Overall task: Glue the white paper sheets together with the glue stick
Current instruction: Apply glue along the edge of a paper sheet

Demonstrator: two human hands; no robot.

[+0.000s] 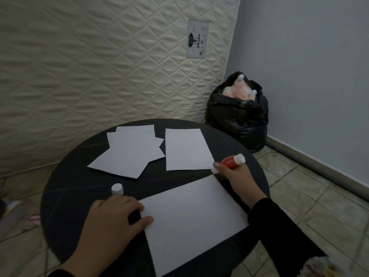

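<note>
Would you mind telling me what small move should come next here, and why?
Probably draw the glue stick along the near sheet: the right hand grips it at that sheet's far corner, its cap stands off, and the left hand presses the sheet flat.

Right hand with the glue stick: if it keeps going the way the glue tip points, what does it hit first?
The right hand aims the glue stick down-left, its tip at the top right corner of the near sheet. Straight on, it probably meets that sheet first; tip height above the table is unclear.
</note>
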